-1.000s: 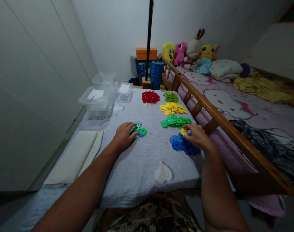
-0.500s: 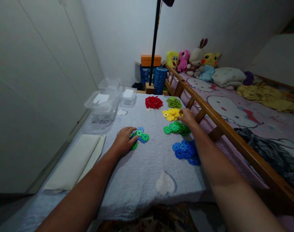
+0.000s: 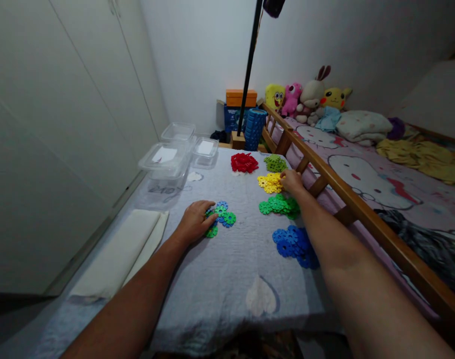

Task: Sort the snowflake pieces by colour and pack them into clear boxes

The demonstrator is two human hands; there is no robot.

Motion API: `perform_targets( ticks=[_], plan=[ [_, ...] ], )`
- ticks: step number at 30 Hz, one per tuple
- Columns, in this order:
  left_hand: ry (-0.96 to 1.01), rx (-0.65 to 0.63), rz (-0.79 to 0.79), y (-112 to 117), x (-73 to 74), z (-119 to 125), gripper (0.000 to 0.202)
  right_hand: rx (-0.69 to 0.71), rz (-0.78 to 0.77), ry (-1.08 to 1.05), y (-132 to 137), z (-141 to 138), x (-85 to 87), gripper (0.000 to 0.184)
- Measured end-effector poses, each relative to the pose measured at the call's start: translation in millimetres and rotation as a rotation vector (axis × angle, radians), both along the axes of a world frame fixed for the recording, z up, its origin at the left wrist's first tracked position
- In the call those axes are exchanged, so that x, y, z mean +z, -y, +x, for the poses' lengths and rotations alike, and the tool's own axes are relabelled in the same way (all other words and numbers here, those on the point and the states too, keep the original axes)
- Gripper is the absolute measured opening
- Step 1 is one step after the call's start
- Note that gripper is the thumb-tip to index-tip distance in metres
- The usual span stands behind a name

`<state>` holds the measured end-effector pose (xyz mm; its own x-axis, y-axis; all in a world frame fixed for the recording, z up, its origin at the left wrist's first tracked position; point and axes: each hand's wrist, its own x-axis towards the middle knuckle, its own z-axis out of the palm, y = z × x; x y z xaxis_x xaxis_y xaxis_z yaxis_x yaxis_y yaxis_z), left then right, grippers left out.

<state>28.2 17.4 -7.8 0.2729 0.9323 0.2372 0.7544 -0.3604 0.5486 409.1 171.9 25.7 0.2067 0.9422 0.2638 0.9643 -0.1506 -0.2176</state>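
Near the middle of the cloth, my left hand rests with fingers curved and thumb over a joined cluster of green and blue flower-shaped interlocking discs, gripping its left side. Part of that cluster is hidden under the hand. Farther off to the right, my right hand pinches at the right edge of a pile of yellow flower discs; its fingertips partly cover the piece there. Closer to me than the yellow pile lie green discs, then dark blue discs, partly behind my right forearm.
Red pieces and light green pieces sit at the far end. Clear plastic boxes stand at the back left, a folded cream cloth nearer. A wooden bed rail borders the right side; a black pole rises behind.
The whole view has shifted slightly, so things appear farther right and lower. Both hands stay at the same pieces, with little visible movement.
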Motion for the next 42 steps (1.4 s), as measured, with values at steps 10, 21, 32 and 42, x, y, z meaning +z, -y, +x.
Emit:
perform_targets(
  ticks=[10, 21, 32, 42],
  plan=[
    [-0.002, 0.011, 0.031, 0, 0.2, -1, 0.042, 0.082, 0.094, -0.065, 38, -18, 23.5, 0.029],
    [-0.023, 0.097, 0.071, 1, 2.2, -4, 0.033, 0.659, -0.220, -0.075, 146, -155, 12.3, 0.029],
    [0.007, 0.096, 0.025, 0, -2.0, -11, 0.034, 0.683, -0.183, -0.176, 153, -162, -14.9, 0.030],
    [-0.015, 0.076, -0.003, 0, -1.6, -13, 0.037, 0.602, -0.118, -0.411, 143, -148, -4.1, 0.017]
  ],
)
